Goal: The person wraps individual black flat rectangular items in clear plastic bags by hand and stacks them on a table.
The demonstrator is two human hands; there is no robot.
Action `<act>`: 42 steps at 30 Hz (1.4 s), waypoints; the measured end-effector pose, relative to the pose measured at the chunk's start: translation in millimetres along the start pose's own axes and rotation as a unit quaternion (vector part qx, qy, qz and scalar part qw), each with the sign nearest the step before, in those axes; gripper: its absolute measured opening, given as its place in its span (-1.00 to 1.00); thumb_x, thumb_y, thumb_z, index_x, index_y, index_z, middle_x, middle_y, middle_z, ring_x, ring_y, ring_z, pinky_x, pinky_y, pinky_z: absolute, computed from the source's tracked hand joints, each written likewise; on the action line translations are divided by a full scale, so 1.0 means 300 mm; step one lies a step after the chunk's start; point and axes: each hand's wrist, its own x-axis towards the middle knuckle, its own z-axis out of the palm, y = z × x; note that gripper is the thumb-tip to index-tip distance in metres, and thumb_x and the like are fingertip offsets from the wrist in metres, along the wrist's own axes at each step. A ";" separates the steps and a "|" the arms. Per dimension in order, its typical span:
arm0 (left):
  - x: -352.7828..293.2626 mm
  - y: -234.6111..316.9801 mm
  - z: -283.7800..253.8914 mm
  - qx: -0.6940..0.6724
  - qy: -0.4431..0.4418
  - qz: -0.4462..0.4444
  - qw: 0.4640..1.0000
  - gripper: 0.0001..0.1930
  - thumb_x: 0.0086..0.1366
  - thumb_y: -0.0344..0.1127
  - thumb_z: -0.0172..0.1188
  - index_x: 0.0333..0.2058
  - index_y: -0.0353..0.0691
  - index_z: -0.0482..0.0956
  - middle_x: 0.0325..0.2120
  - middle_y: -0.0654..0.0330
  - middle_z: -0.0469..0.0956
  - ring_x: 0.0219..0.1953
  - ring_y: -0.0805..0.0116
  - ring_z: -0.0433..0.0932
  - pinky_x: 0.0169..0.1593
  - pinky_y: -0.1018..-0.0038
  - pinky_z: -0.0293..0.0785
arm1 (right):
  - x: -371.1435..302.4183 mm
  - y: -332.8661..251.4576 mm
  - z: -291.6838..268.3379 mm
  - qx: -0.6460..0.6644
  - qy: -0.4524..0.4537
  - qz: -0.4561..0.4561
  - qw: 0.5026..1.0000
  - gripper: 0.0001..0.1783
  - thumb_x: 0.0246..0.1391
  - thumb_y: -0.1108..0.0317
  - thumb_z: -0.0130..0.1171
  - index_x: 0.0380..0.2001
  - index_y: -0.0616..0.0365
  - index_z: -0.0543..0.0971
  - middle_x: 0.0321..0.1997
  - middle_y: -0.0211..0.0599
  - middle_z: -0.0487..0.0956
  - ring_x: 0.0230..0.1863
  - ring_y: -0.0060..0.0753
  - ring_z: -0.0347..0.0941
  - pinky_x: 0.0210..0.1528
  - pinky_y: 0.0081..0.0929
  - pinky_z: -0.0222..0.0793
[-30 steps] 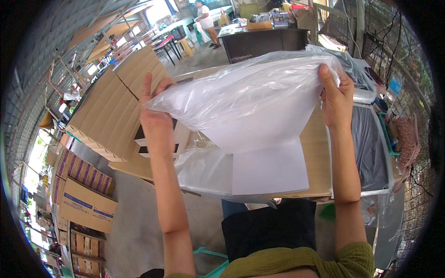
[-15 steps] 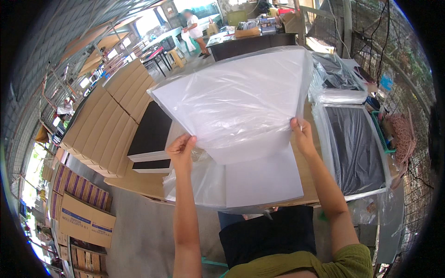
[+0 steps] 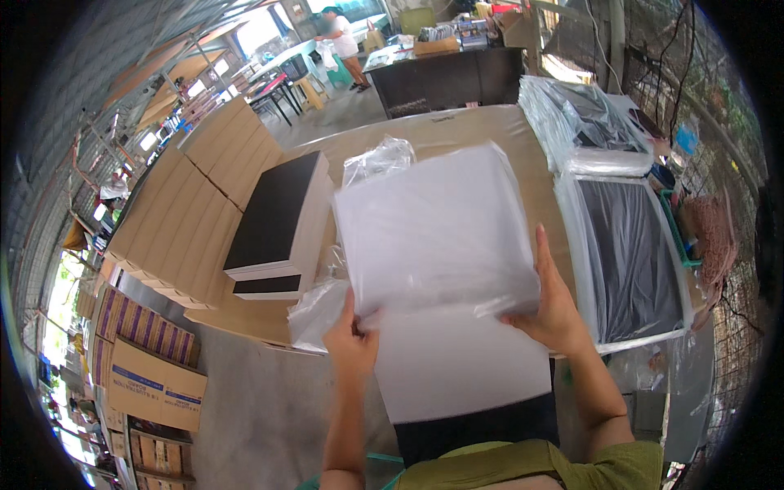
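Observation:
A clear plastic bag (image 3: 433, 233) lies over a white board, and the bare white part of the board (image 3: 465, 363) sticks out of the bag's near end toward my body. My left hand (image 3: 355, 339) is closed on the left edge of the bag near its mouth. On the opposite side my right hand (image 3: 551, 314) grips the bag's right edge, thumb on top and fingers stretched along the side. How many boards are inside cannot be made out. Crumpled clear plastic (image 3: 314, 314) lies beside my left hand.
Black-topped boards (image 3: 278, 212) are stacked on the brown table (image 3: 441, 126), beside a long row of cardboard boxes (image 3: 184, 200). At right lie plastic-wrapped black boards (image 3: 625, 253) and a bundle of plastic bags (image 3: 584, 122). Cartons (image 3: 155, 384) stand lower left. Another person (image 3: 343, 41) stands far back.
Both hands have come down and nearer my body with the bag and board. The bag's far end has dropped, uncovering the table behind. My right fingers have straightened along the bag's side.

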 end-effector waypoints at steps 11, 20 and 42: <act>-0.419 -0.130 -0.074 0.054 -0.150 -0.160 0.974 -0.57 0.26 -0.40 -0.05 0.12 -0.23 0.43 -0.47 -0.16 0.54 -0.40 -0.09 0.56 -0.32 0.33 0.45 | -0.324 0.111 0.051 -0.148 -0.198 0.065 0.967 -0.18 -0.06 0.41 0.19 0.32 -0.03 0.17 -0.49 -0.09 0.52 -0.48 0.05 0.46 -0.36 -0.14 0.39; -0.365 -0.008 -0.069 0.202 -0.158 -0.143 0.956 -0.41 0.07 -0.57 0.01 0.16 -0.25 0.37 -0.32 -0.12 0.60 -0.32 -0.03 0.61 -0.25 0.31 0.49 | -0.349 0.167 0.060 -0.206 -0.188 0.113 0.954 -0.03 -0.26 0.59 0.09 0.34 -0.06 0.12 -0.38 -0.10 0.50 -0.43 0.04 0.46 -0.38 -0.10 0.36; -0.788 0.030 -0.314 0.102 -0.217 -0.056 0.969 -0.53 0.16 -0.30 0.22 0.10 -0.07 0.50 -0.42 -0.14 0.57 -0.45 0.20 0.52 -0.26 0.24 0.47 | -0.663 -0.057 -0.127 0.200 -0.197 0.326 0.903 -0.61 -0.03 0.59 0.16 -0.07 0.09 0.62 -0.42 -0.24 0.54 -0.46 -0.46 0.45 -0.34 -0.58 0.36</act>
